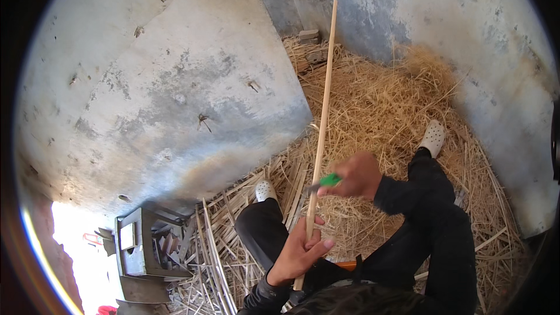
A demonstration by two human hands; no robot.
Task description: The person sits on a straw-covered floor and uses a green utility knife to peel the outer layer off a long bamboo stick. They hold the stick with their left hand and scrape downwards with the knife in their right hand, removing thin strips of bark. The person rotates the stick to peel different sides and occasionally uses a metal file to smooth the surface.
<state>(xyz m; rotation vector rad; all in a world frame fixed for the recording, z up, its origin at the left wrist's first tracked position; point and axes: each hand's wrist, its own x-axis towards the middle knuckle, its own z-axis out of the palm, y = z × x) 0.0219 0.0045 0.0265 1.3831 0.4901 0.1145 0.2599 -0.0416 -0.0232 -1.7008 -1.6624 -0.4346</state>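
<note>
A long pale reed stick runs from my lap up toward the wall corner. My left hand grips the stick near its lower end. A small knife with a green handle is held in my right hand, its blade resting against the stick a little above my left hand. Both my legs in black trousers stretch out over the straw, with white clogs on my feet.
Loose straw and split reeds cover the floor ahead and to the right. Rough plastered walls close in left and right. A grey metal stool stands at the lower left. Bricks lie in the far corner.
</note>
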